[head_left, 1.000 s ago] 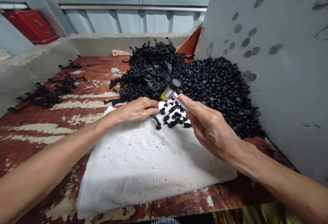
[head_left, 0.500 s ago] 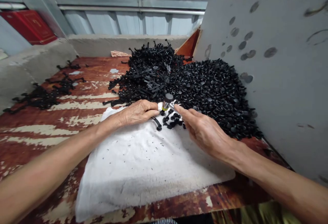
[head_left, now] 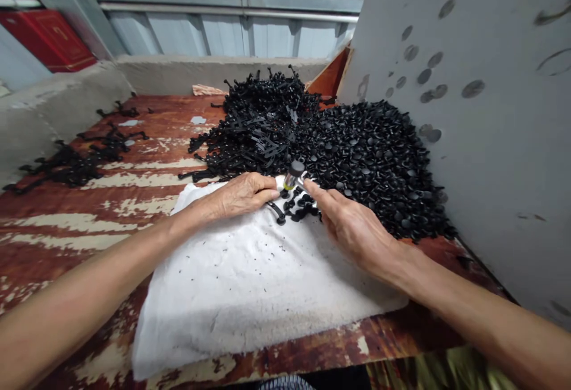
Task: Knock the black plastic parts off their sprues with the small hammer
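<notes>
The right hand [head_left: 352, 229] is pinching narrowly on the thin handle of a small mallet [head_left: 292, 177], whose stubby head is standing nearly upright at frame centre, black cap upward, handle running down-right into the fingers. The left hand [head_left: 243, 195] is lying flat and holding nothing that shows on a white towel [head_left: 232, 295], fingertips just beside the mallet head, with black plastic clips [head_left: 298, 208] lying between the hands. A heap of black fasteners [head_left: 370, 164] is crowding the towel's upper edge, leaving open towel only toward the frame's bottom.
</notes>
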A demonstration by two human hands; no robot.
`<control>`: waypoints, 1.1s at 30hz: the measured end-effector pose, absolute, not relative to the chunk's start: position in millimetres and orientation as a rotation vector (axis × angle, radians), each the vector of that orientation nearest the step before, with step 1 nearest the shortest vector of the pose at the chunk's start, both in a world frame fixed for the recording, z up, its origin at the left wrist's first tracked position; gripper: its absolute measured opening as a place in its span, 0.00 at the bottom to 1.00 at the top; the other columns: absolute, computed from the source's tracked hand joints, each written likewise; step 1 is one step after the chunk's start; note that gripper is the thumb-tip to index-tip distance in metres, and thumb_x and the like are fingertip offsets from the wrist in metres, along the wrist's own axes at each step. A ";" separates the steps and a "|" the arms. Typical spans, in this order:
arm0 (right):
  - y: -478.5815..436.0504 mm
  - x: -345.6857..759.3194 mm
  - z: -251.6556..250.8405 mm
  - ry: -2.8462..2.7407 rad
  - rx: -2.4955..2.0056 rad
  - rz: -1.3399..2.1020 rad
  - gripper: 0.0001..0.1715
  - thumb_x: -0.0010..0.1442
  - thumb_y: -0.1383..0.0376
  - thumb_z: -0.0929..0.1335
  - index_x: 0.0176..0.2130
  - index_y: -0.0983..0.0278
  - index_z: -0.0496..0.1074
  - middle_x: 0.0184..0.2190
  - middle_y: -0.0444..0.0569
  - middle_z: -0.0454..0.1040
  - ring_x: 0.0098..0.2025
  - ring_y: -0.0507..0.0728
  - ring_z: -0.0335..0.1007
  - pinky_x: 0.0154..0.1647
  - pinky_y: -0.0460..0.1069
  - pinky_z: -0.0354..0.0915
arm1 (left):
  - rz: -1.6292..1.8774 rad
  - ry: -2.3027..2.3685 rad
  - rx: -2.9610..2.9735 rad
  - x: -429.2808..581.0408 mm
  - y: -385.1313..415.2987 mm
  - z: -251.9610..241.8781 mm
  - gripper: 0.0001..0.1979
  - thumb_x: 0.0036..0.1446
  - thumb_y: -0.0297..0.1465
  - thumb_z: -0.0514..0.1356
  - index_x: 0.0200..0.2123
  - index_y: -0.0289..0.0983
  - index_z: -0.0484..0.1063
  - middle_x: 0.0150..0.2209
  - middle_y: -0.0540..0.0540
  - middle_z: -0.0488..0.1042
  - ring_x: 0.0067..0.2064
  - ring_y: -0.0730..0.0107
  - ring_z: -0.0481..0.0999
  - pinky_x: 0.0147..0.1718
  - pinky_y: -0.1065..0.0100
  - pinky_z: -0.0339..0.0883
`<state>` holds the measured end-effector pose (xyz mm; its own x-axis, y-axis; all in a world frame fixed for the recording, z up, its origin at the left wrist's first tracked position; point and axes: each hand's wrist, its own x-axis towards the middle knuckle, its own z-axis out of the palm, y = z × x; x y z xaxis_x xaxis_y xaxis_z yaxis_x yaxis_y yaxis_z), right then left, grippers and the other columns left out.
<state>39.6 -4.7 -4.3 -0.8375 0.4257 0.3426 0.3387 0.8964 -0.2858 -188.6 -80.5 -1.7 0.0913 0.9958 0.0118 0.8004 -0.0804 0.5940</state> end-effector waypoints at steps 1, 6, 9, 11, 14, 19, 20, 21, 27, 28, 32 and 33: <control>-4.7 39.4 -3.5 -2.668 -0.560 0.349 0.32 0.59 0.75 0.58 0.61 0.66 0.64 0.30 0.50 0.74 0.27 0.56 0.69 0.31 0.52 0.70 | 0.570 1.777 1.943 -188.6 -81.4 -1.0 0.16 0.62 0.36 0.50 0.25 0.37 0.67 0.23 0.54 0.65 0.26 0.74 0.63 0.26 0.71 0.53; -13.5 42.5 9.5 -2.287 -0.671 0.963 0.19 0.64 0.66 0.60 0.54 0.65 0.68 0.24 0.42 0.67 0.21 0.50 0.60 0.19 0.46 0.62 | 0.419 2.062 2.223 -181.9 -105.1 5.6 0.13 0.63 0.35 0.52 0.30 0.37 0.71 0.27 0.50 0.73 0.29 0.70 0.69 0.27 0.69 0.53; -24.5 44.4 14.6 -1.993 -0.830 1.582 0.11 0.62 0.57 0.65 0.37 0.62 0.67 0.20 0.37 0.61 0.15 0.46 0.52 0.11 0.42 0.54 | 0.368 2.244 2.756 -172.8 -133.1 9.2 0.12 0.63 0.28 0.53 0.28 0.37 0.72 0.26 0.47 0.73 0.30 0.67 0.69 0.27 0.66 0.53; -32.6 43.4 13.1 -1.772 -0.865 1.899 0.17 0.56 0.53 0.69 0.30 0.61 0.62 0.20 0.35 0.61 0.14 0.45 0.50 0.08 0.41 0.52 | 0.311 2.248 3.110 -166.8 -151.6 10.5 0.11 0.62 0.23 0.53 0.31 0.37 0.73 0.24 0.48 0.73 0.28 0.67 0.68 0.27 0.64 0.54; -45.1 38.4 5.5 -1.578 -0.870 2.133 0.21 0.50 0.53 0.73 0.29 0.61 0.61 0.20 0.35 0.63 0.14 0.44 0.49 0.07 0.39 0.52 | 0.270 2.151 3.398 -161.0 -173.3 9.6 0.09 0.62 0.23 0.54 0.34 0.36 0.75 0.25 0.48 0.74 0.27 0.69 0.68 0.26 0.64 0.54; -60.2 30.1 -7.4 -1.435 -0.854 2.281 0.22 0.49 0.54 0.75 0.29 0.61 0.62 0.20 0.35 0.64 0.14 0.43 0.49 0.08 0.38 0.53 | 0.155 2.255 3.372 -182.9 -192.4 8.3 0.09 0.61 0.23 0.55 0.33 0.37 0.74 0.25 0.49 0.74 0.27 0.70 0.68 0.26 0.64 0.54; -61.5 29.4 -8.9 -1.423 -0.851 2.293 0.22 0.49 0.53 0.75 0.29 0.61 0.62 0.20 0.35 0.64 0.14 0.43 0.49 0.08 0.38 0.53 | 0.118 2.378 3.282 -195.0 -194.1 11.7 0.09 0.62 0.24 0.55 0.33 0.38 0.74 0.24 0.49 0.73 0.27 0.70 0.68 0.26 0.64 0.54; -62.1 29.2 -9.9 -1.417 -0.848 2.297 0.22 0.49 0.53 0.76 0.29 0.61 0.62 0.20 0.35 0.64 0.14 0.43 0.49 0.08 0.38 0.53 | 0.080 2.550 3.126 -209.1 -195.3 16.9 0.09 0.63 0.25 0.54 0.33 0.39 0.73 0.24 0.49 0.72 0.28 0.68 0.68 0.27 0.63 0.54; -59.2 30.4 -12.9 -1.412 -0.836 2.302 0.23 0.48 0.53 0.77 0.32 0.62 0.66 0.19 0.34 0.62 0.14 0.42 0.47 0.08 0.38 0.54 | 0.199 3.549 1.623 -280.0 -185.7 57.3 0.18 0.63 0.36 0.52 0.50 0.31 0.67 0.53 0.27 0.69 0.52 0.41 0.66 0.44 0.49 0.60; -58.4 30.6 -13.2 -1.412 -0.831 2.309 0.23 0.48 0.53 0.77 0.33 0.62 0.67 0.19 0.34 0.62 0.14 0.42 0.46 0.08 0.38 0.54 | 0.228 3.520 1.548 -283.6 -180.9 56.9 0.18 0.63 0.35 0.50 0.50 0.30 0.66 0.53 0.26 0.68 0.53 0.40 0.65 0.45 0.48 0.60; -56.2 31.6 -14.4 -1.405 -0.852 2.305 0.24 0.46 0.52 0.78 0.34 0.62 0.68 0.19 0.35 0.62 0.14 0.42 0.46 0.07 0.38 0.54 | 0.126 2.839 1.691 -285.6 -157.7 28.6 0.15 0.62 0.28 0.46 0.44 0.31 0.69 0.46 0.30 0.71 0.51 0.42 0.67 0.47 0.48 0.61; -56.0 32.0 -14.8 -1.404 -0.863 2.301 0.25 0.46 0.52 0.78 0.34 0.61 0.67 0.19 0.35 0.63 0.14 0.42 0.46 0.07 0.38 0.54 | 0.125 2.740 1.713 -285.7 -152.1 19.0 0.13 0.60 0.27 0.48 0.43 0.32 0.70 0.45 0.31 0.72 0.51 0.44 0.68 0.48 0.49 0.62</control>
<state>32.0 -56.0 -14.8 -0.7704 0.5442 -0.3322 0.0467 -0.4715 -0.8807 -285.7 -152.1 19.0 -0.4358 0.8921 0.1189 0.8993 0.4371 0.0165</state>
